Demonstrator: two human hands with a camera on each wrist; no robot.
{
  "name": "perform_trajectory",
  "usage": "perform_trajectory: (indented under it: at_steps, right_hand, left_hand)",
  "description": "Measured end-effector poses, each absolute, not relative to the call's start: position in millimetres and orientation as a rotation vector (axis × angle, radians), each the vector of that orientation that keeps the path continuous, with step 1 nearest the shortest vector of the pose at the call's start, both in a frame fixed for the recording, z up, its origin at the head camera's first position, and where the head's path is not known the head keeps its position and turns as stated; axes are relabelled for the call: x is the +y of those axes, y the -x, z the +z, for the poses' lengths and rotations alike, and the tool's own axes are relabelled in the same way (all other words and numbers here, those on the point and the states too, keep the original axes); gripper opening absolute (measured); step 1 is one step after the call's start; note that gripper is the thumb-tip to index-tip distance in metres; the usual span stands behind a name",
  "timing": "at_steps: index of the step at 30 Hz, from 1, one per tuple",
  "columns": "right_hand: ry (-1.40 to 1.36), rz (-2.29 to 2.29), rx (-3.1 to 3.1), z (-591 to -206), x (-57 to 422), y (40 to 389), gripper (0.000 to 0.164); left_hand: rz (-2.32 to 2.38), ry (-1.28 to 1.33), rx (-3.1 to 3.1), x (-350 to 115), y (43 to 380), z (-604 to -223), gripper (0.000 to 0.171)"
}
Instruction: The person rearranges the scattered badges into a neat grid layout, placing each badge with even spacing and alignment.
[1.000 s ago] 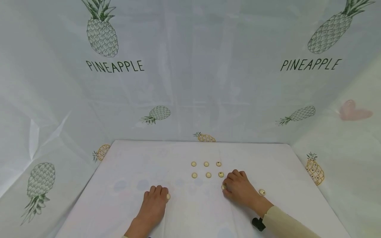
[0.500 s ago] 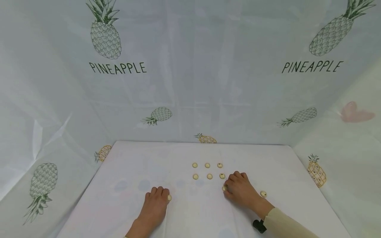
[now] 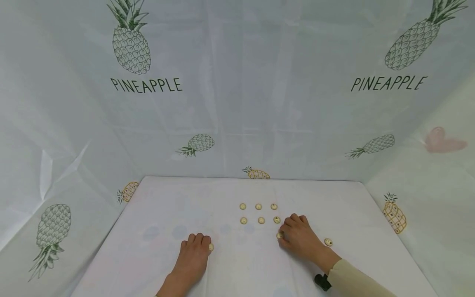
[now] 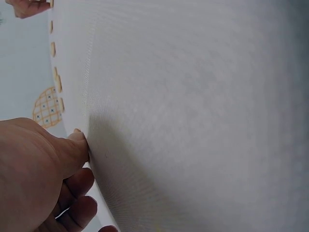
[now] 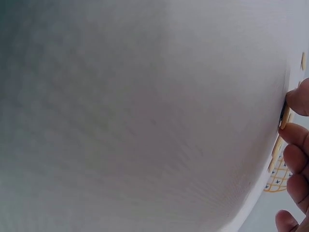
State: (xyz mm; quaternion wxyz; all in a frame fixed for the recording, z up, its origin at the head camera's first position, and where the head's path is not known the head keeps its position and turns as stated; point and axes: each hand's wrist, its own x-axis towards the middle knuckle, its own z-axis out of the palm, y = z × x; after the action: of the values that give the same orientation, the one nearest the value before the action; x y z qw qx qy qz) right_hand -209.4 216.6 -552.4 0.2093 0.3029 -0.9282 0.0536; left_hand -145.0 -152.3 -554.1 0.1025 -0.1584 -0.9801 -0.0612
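Observation:
In the head view, my left hand (image 3: 191, 258) lies at the left middle of the table. Its thumb side pinches a small round wooden disc (image 3: 211, 247), mostly hidden by the fingers. Further right, my right hand (image 3: 299, 238) holds another pale wooden disc (image 3: 280, 235) by its edge, low at the table surface. The right wrist view shows that disc (image 5: 286, 116) between thumb and index finger, with a dark mark on its underside or face. Just beyond this hand sit several matching discs (image 3: 261, 220) in two neat rows.
One more disc (image 3: 328, 242) lies by itself to the right, near the right wrist. A black strapped device (image 3: 322, 282) is on that wrist. The white-covered table (image 3: 156, 222) ends at a pineapple-print cloth (image 3: 245, 103) behind it and at both sides.
Both hands keep their place and their hold on the discs. Only the head view has shifted very slightly since the oldest frame.

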Motion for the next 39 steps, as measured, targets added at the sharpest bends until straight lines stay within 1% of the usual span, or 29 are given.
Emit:
perform_trajectory:
  at_steps: [6,22,30,39]
  right_hand:
    - [-0.845,0.136,-2.597,-551.9,216.7,208.8,0.018]
    - [-0.847,0.104,-2.639,-551.1,217.1,210.0,0.018]
    - [-0.85,0.092,-2.639,-552.7,217.5,211.3,0.02]
    - [-0.84,0.112,-2.656,-552.0,216.6,210.4,0.019]
  left_hand:
    - [-0.17,0.478,-2.876,-152.6,143.6,-554.5,0.026]
    - [-0.187,0.451,-2.917,-151.7,144.7,-553.4,0.021]
    - [-0.126,0.444,-2.875,-152.7,144.2,-553.9,0.028]
    - [-0.11,0.452,-2.857,-153.0,143.4,-552.8,0.029]
